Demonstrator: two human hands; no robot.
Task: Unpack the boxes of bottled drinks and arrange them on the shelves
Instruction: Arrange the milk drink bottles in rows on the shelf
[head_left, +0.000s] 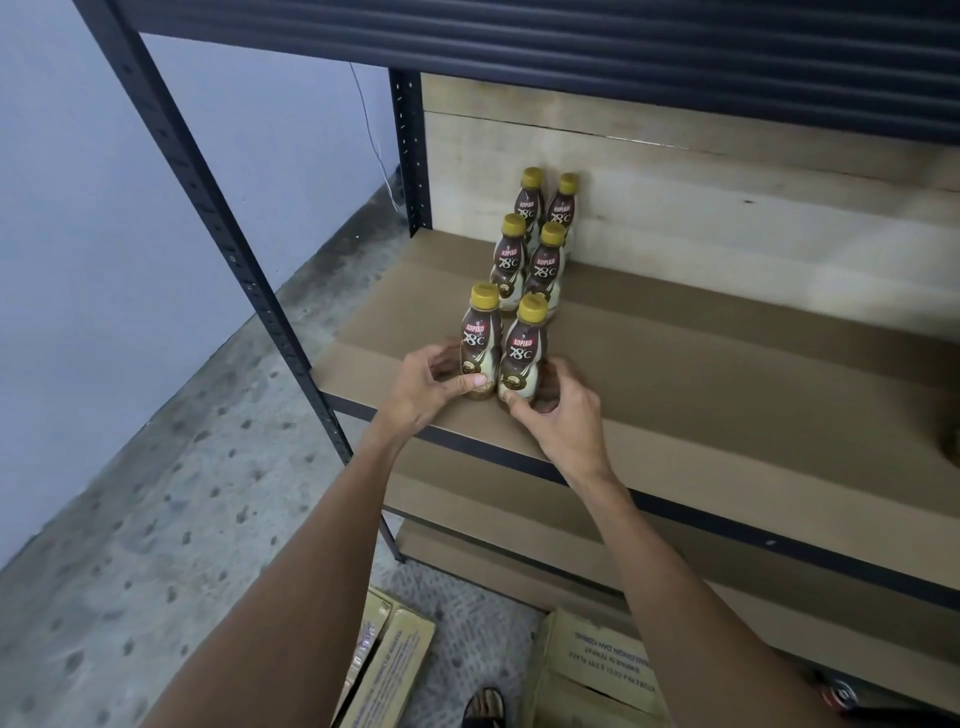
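At the centre of the frame, a person's left hand (431, 384) curls round a brown-and-cream plastic coffee bottle with a yellow cap (480, 338). The right hand (556, 410) grips a matching second bottle (524, 353) just beside it. Both stand near the front of the cardboard-lined metal shelf (727, 395), ahead of four more bottles (511, 260) in two columns. Cardboard boxes (597, 670) sit on the floor at the lower edge. Done well, the pair would line up with those columns, labels forward and bases flat, before release.

I worked in dim, soft light; the shelf (701, 395) darkened toward its right edge, and my wide lens bowed the post (218, 218).
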